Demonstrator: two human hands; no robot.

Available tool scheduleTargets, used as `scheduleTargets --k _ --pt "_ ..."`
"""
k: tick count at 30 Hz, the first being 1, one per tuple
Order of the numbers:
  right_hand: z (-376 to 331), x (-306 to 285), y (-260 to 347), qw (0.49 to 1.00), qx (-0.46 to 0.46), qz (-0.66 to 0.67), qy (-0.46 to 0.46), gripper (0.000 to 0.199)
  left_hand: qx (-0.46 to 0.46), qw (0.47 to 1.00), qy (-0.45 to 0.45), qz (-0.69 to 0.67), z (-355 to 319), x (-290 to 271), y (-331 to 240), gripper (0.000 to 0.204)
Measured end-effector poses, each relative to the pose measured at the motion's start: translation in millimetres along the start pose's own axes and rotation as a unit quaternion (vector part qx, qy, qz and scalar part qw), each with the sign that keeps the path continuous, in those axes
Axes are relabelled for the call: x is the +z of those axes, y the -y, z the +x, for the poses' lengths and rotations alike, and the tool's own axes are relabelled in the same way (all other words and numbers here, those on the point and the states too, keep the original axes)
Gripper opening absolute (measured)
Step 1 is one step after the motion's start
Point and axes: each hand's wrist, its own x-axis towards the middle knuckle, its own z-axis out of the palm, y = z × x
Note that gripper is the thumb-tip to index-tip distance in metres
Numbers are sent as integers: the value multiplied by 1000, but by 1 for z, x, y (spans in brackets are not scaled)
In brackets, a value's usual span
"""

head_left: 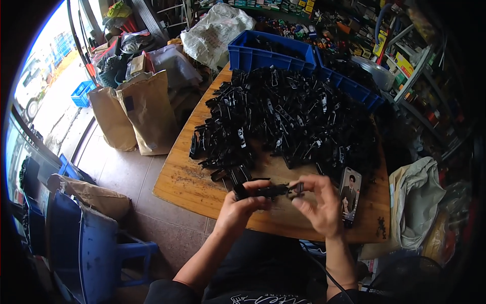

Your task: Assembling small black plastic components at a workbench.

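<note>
Over the near edge of the wooden table (174,185), my left hand (236,213) is closed round a black plastic part (273,191) that points to the right. More black pieces stick up past its fingers, and I cannot tell whether it holds them too. My right hand (324,210) pinches a small dark piece (298,188) between thumb and fingers, at the right end of the black part. Whether the two pieces touch is too small to tell. Just beyond both hands spreads a large heap of similar black plastic parts (288,114).
A phone (350,195) with a lit screen lies right of my right hand. Blue crates (273,53) stand behind the heap. Small black bits (381,228) lie at the table's right corner. Brown paper bags (147,114) and a blue stool (136,251) are on the left.
</note>
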Motion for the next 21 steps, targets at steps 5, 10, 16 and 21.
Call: scheduleTargets --k 5,10,16,21 --pt "-16 4 -9 999 -40 3 0 36 -36 999 29 10 -5 20 0 37" --pt "-22 -1 -19 999 -25 43 9 35 -41 995 22 85 -6 28 3 38" --pt "-25 -4 -21 998 -32 53 15 36 -50 996 6 79 -8 34 6 39" --pt "-29 -10 -2 997 -35 44 -49 39 23 988 -20 151 -6 30 6 40"
